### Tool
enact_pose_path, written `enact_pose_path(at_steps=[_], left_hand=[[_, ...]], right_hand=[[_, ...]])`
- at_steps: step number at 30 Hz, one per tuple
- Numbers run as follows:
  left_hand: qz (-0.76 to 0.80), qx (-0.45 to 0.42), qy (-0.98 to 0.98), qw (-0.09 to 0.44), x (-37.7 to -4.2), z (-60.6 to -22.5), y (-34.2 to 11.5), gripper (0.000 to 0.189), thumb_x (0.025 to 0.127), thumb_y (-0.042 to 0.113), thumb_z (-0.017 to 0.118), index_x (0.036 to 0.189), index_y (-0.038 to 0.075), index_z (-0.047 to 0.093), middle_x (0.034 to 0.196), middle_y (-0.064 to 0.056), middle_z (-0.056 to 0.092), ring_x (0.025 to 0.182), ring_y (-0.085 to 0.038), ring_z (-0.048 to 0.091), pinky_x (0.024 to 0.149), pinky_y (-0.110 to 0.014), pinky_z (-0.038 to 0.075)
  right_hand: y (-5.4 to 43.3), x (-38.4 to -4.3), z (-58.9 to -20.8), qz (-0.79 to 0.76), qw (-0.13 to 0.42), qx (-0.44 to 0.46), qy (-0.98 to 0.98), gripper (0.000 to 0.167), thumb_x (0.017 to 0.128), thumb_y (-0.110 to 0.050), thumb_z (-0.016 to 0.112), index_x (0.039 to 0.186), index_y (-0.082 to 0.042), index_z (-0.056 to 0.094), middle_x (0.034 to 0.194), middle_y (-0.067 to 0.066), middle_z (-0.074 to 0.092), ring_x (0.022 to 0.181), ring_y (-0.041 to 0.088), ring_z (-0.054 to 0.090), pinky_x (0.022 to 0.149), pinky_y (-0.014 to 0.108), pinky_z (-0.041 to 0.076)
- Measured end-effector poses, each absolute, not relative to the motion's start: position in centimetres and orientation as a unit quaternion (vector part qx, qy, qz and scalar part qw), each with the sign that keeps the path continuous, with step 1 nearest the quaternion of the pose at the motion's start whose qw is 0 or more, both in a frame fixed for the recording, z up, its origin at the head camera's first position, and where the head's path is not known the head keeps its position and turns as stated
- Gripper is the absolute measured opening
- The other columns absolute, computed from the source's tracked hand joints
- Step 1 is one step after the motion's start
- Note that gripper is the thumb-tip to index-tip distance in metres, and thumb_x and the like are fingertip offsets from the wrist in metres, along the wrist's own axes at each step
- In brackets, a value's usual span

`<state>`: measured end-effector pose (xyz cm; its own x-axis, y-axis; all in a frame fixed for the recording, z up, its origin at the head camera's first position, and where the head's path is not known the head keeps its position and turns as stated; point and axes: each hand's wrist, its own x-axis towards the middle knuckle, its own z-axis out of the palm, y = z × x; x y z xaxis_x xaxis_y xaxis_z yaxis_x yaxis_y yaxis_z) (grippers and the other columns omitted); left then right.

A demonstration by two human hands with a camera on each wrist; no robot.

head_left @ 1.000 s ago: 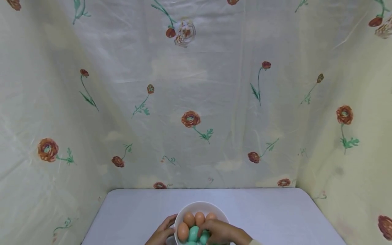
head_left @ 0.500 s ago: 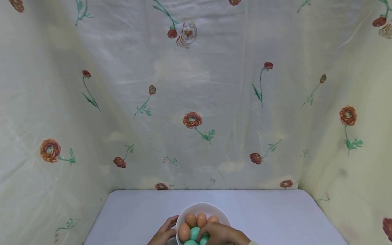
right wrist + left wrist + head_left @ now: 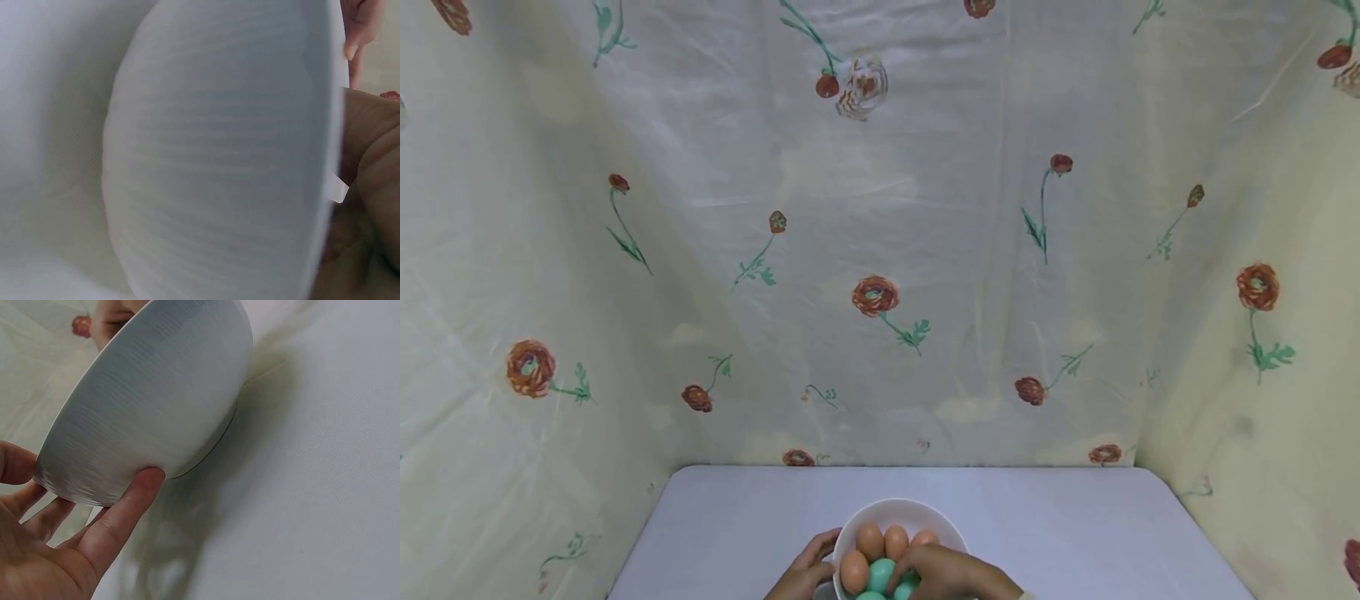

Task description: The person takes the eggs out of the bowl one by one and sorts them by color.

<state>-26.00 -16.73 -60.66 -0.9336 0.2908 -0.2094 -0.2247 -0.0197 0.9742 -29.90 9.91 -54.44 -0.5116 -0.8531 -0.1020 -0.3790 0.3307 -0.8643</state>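
Note:
A white bowl (image 3: pixel 897 510) stands on the table, holding several brown eggs (image 3: pixel 853 572) toward its back and left. Green eggs (image 3: pixel 880 573) lie nearer the front. My left hand (image 3: pixel 805 572) grips the bowl's left side; the left wrist view shows its fingers (image 3: pixel 128 512) spread along the outer wall and up to the rim. Inside the bowl, my right hand (image 3: pixel 946 572) reaches over the right rim with curled fingers around a green egg (image 3: pixel 906 588), which it partly covers. In the right wrist view the bowl wall (image 3: pixel 219 150) hides the fingertips.
The white table (image 3: pixel 737 517) spreads out on both sides of the bowl and behind it. A flower-printed cloth (image 3: pixel 880 208) hangs along the table's back edge and both sides.
The view has shifted slightly, so everything sits a little lower and to the right. Both hands keep their places at the bowl, the right fingers moving only slightly among the green eggs.

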Motion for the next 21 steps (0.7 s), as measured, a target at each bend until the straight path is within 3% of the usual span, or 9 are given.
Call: enact_pose_path(at_steps=[4, 7, 13, 17, 21], left_hand=[[0.714, 0.011, 0.677, 0.177, -25.4, -60.6, -16.5, 0.061, 0.094, 0.01, 0.052, 0.152, 0.004, 0.035, 0.155, -0.031, 0.032, 0.125, -0.044, 0.053, 0.082, -0.054, 0.061], [0.726, -0.003, 0.665, 0.173, -25.0, -60.6, -16.3, 0.062, 0.093, 0.011, 0.054, 0.152, 0.006, 0.036, 0.157, -0.03, 0.029, 0.122, -0.039, 0.054, 0.078, -0.054, 0.062], [0.753, -0.012, 0.629, 0.19, -24.6, -60.6, -16.2, 0.06, 0.096, 0.013, 0.054, 0.153, 0.01, 0.035, 0.158, -0.024, 0.031, 0.113, -0.029, 0.059, 0.077, -0.054, 0.062], [0.747, -0.004, 0.64, 0.18, -24.7, -60.1, -16.2, 0.058, 0.098, 0.013, 0.049, 0.153, 0.011, 0.034, 0.16, -0.023, 0.029, 0.121, -0.03, 0.055, 0.077, -0.051, 0.063], [0.746, -0.009, 0.644, 0.169, -24.6, -60.0, -16.0, 0.058, 0.096, 0.01, 0.048, 0.153, 0.011, 0.036, 0.16, -0.024, 0.028, 0.124, -0.032, 0.053, 0.075, -0.052, 0.063]], right_hand=[[10.2, -29.5, -54.0, -0.36, 0.244, -0.408, 0.803, 0.03, 0.071, 0.002, 0.075, 0.098, -0.01, 0.079, 0.087, -0.005, 0.071, 0.073, -0.002, 0.048, 0.065, 0.011, 0.045], [10.5, -29.4, -53.6, -0.327, 0.21, -0.419, 0.821, 0.033, 0.069, 0.002, 0.075, 0.098, -0.014, 0.079, 0.091, -0.006, 0.07, 0.078, -0.001, 0.049, 0.07, 0.013, 0.046], [11.4, -29.8, -52.6, -0.342, 0.229, -0.404, 0.817, 0.033, 0.074, 0.002, 0.076, 0.104, -0.011, 0.078, 0.103, 0.0, 0.07, 0.091, 0.002, 0.055, 0.082, 0.019, 0.05], [12.0, -30.3, -51.1, -0.355, 0.251, -0.368, 0.822, 0.033, 0.079, -0.001, 0.075, 0.11, -0.01, 0.075, 0.113, 0.006, 0.068, 0.104, 0.012, 0.057, 0.095, 0.037, 0.053], [13.0, -30.5, -49.7, -0.372, 0.273, -0.343, 0.818, 0.032, 0.084, -0.006, 0.074, 0.116, -0.011, 0.074, 0.122, 0.01, 0.065, 0.117, 0.026, 0.055, 0.103, 0.063, 0.047]])
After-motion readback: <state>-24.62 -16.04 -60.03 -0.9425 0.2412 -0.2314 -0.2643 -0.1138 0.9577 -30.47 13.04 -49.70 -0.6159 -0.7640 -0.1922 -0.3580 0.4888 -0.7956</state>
